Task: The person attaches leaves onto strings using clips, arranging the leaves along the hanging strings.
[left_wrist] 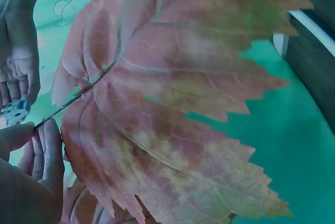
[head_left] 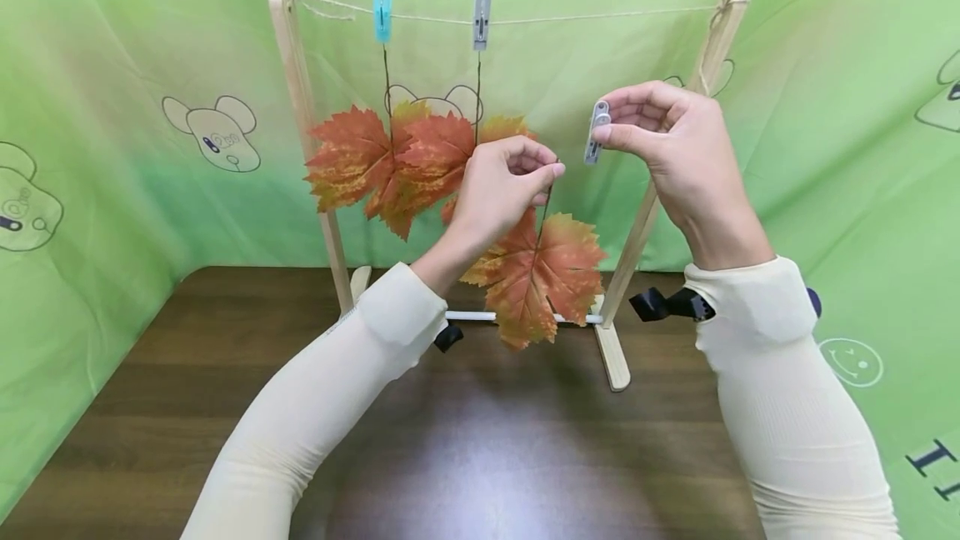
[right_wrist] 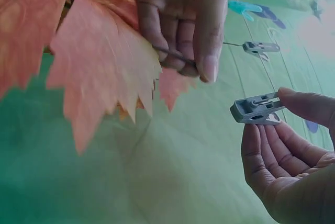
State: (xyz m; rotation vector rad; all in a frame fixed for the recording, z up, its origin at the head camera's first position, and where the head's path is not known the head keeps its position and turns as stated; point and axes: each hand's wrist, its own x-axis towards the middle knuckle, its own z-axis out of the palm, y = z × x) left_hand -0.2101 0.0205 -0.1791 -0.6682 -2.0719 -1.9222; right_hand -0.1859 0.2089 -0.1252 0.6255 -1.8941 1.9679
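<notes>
In the head view my left hand point(head_left: 498, 186) pinches the thin brown stem of an orange maple leaf point(head_left: 543, 273), which hangs below the fingers. My right hand point(head_left: 678, 152) holds a grey clothespin point(head_left: 597, 133) between thumb and fingers, a short way right of the stem. The right wrist view shows this clothespin point(right_wrist: 256, 110) apart from stem and string. On the string point(head_left: 585, 17) a blue clothespin point(head_left: 382, 2) and another grey clothespin point(head_left: 482, 11) hold two more leaves by their stems. The left hand partly covers one hanging leaf point(head_left: 442, 152).
Two wooden posts carry the string, the left post point(head_left: 292, 65) and the right post point(head_left: 720, 40). A white rod point(head_left: 472, 316) joins them low down. The frame stands on a brown wooden table point(head_left: 450, 457). Behind hangs a green printed cloth point(head_left: 225, 40).
</notes>
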